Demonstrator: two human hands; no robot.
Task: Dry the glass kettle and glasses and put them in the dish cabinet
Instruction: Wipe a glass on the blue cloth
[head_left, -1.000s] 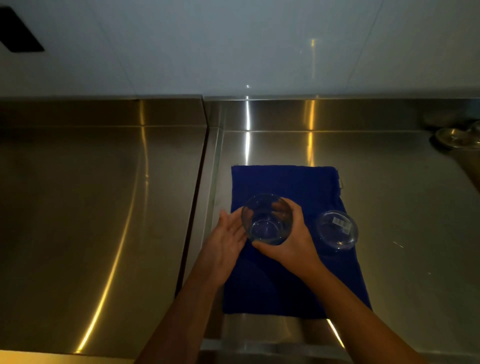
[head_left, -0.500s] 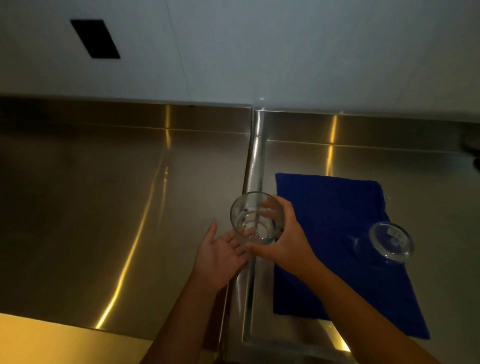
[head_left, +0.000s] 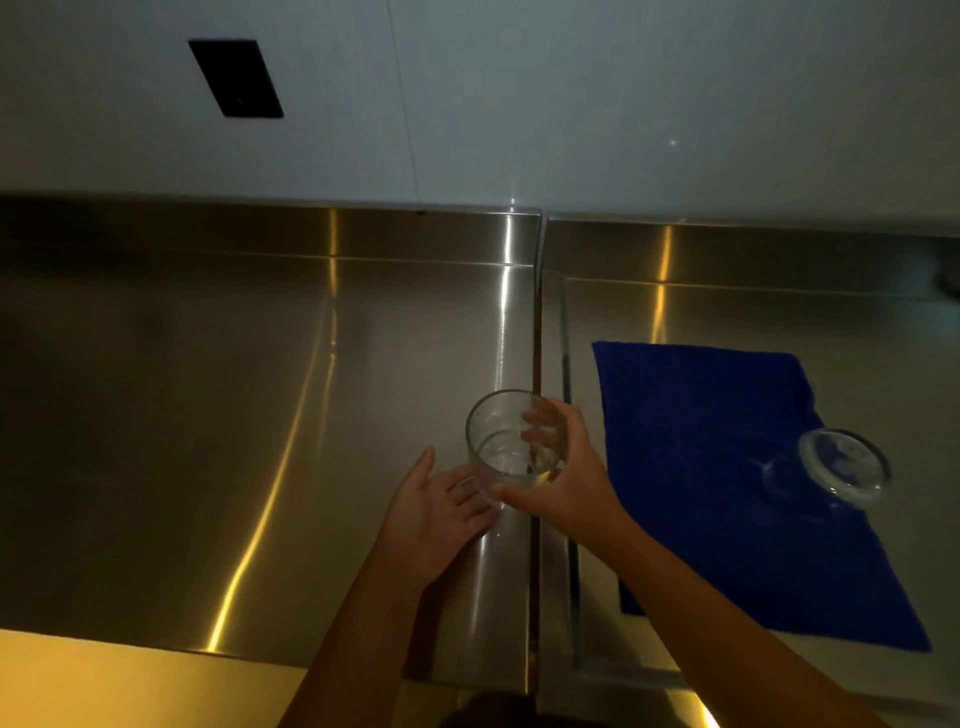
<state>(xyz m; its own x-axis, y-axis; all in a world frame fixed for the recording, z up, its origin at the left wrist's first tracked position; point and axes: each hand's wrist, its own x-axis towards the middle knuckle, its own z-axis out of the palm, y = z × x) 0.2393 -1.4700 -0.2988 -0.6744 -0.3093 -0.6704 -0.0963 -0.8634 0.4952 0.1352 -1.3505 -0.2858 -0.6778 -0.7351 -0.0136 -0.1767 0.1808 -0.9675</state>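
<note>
My right hand (head_left: 566, 475) grips a clear drinking glass (head_left: 501, 441) upright above the seam between two steel counters. Its fingers wrap the far side and show through the glass. My left hand (head_left: 434, 512) lies palm up with straight fingers just under the base of that glass. A second clear glass (head_left: 836, 470) lies tilted on its side on the right part of a blue towel (head_left: 701, 431) spread on the right counter. No kettle is in view.
Two stainless steel counters (head_left: 208, 415) meet at a dark seam (head_left: 537, 364) with a raised back edge. A white wall behind carries a black rectangular plate (head_left: 236, 78). A yellow-lit front edge (head_left: 104, 680) runs at the bottom left.
My right hand has carried the glass left, off the towel and over the counter seam. My left hand has turned palm up beneath it. The view has shifted left.
</note>
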